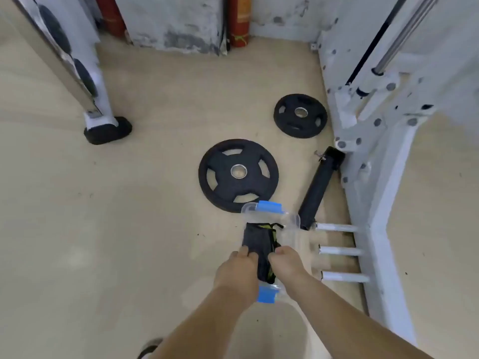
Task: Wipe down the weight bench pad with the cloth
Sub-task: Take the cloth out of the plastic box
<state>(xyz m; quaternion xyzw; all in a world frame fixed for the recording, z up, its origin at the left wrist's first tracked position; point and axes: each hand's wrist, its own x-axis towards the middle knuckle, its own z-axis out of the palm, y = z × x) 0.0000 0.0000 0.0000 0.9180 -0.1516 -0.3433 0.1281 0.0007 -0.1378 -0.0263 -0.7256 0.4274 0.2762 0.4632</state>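
Note:
A dark grey cloth [255, 239] with yellow-green trim lies in a clear plastic box [290, 229] with blue latches on the floor. My left hand [237, 270] and my right hand [286, 263] both reach down into the box, fingers pinched on the near part of the cloth. The weight bench pad is not in view.
Two black weight plates lie on the beige floor, a large one [238, 174] just beyond the box and a smaller one [300, 115] farther right. A black roller pad [320, 189] and white plate pegs [339, 251] adjoin a white rack [375, 151]. A machine foot [107, 130] stands left.

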